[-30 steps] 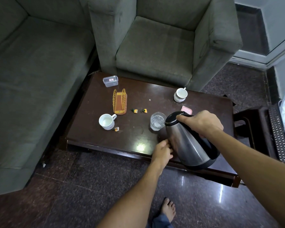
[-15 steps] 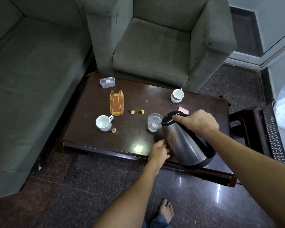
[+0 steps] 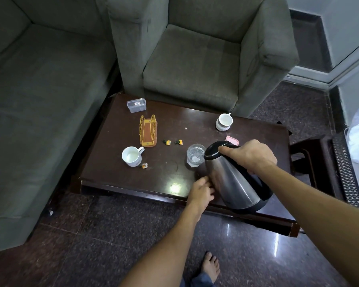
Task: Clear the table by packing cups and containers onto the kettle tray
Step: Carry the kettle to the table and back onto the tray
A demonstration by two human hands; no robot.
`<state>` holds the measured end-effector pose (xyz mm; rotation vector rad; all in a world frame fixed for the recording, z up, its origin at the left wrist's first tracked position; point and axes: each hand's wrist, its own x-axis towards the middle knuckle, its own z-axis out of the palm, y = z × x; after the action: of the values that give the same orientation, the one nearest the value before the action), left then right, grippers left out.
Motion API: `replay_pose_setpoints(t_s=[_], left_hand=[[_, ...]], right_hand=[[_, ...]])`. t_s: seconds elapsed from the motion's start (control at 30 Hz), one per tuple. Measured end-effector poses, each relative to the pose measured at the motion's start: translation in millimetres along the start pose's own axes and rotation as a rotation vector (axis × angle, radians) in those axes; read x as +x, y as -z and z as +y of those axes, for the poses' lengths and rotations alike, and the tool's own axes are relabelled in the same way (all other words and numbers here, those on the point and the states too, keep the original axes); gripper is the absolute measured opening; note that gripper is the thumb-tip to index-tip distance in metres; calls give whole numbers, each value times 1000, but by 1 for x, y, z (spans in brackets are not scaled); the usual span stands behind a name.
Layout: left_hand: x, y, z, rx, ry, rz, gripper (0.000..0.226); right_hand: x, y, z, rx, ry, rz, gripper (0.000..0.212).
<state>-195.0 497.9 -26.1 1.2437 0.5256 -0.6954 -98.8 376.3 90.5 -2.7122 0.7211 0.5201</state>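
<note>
My right hand (image 3: 249, 155) grips the black handle of a steel kettle (image 3: 232, 183), which leans left over the table's front right. My left hand (image 3: 201, 191) sits at the kettle's lower left side, fingers curled against it or a dark tray edge; I cannot tell which. The tray (image 3: 278, 211) under the kettle barely stands out from the table. A glass (image 3: 195, 155) stands just left of the kettle lid. On the table are also a white mug (image 3: 132, 156), a white cup (image 3: 224, 122), a clear lidded container (image 3: 136, 105) and a pink container (image 3: 232, 139).
The dark wooden table (image 3: 116, 168) also holds a yellow wire holder (image 3: 148, 130) and small orange wrappers (image 3: 167, 142). A grey armchair (image 3: 195, 69) stands behind it and a grey sofa (image 3: 39, 100) to the left. A dark side stand (image 3: 311, 154) is on the right. My bare foot (image 3: 210, 268) is on the floor.
The view shifts slightly. Both hands and the tilted kettle keep their places.
</note>
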Motion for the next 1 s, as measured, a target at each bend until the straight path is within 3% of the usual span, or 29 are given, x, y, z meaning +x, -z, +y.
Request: replay_pose_setpoints(t_s=[0.33,0.5,0.63,1.0], left_hand=[[-3,0,6,-16,-66,149,46],[-1,-1,12,24,-124,208,46],[2,-9,20,68,-181,261,46],[-8,-67,48,291,-403,249,60]], right_hand=[[-2,-2,25,136,-32,49,85],[-4,-2,56,346,-36,63,85],[-9,-2,84,558,22,88,67],[-26,-11,158,952,50,178,80]])
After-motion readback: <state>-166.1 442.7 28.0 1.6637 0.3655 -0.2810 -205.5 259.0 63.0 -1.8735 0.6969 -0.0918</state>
